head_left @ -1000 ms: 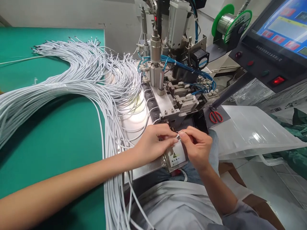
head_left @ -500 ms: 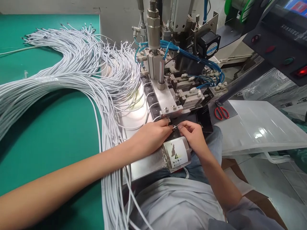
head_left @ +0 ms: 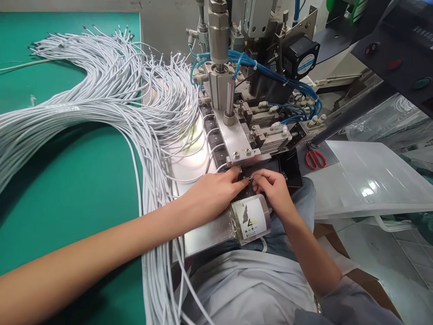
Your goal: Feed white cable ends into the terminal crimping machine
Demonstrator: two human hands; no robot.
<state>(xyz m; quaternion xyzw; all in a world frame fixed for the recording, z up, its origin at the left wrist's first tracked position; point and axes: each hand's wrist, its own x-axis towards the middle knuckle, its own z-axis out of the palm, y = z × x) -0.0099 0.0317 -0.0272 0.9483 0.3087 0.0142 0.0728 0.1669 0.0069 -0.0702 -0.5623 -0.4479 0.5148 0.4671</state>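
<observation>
Below the machine's metal press plate [head_left: 240,153], my two hands meet at a small cable end [head_left: 250,178]. My left hand [head_left: 221,187] is closed, its thumb and fingertips pinching the white cable just behind that end. From the other side my right hand [head_left: 274,190] pinches with thumb and forefinger at the tip, where thin wires seem to stick out; the fingers mostly hide them. The dark fixture strip [head_left: 216,141] runs under the press, with several white cable ends laid across it. My left forearm lies over a thick bundle of white cables [head_left: 158,271].
A green mat [head_left: 84,189] carries the cable bundle at left. A labelled clear guard [head_left: 252,219] sits just below my hands. Blue air hoses [head_left: 267,72] cross the machine. Red-handled scissors [head_left: 315,159] lie right, beside a white tray [head_left: 372,176]. A control panel [head_left: 395,63] hangs upper right.
My left thumb has slid slightly right toward the cable tip, and my right fingers have closed in nearer to it. The camera view has shifted a little; the bundle and machine stay as they were.
</observation>
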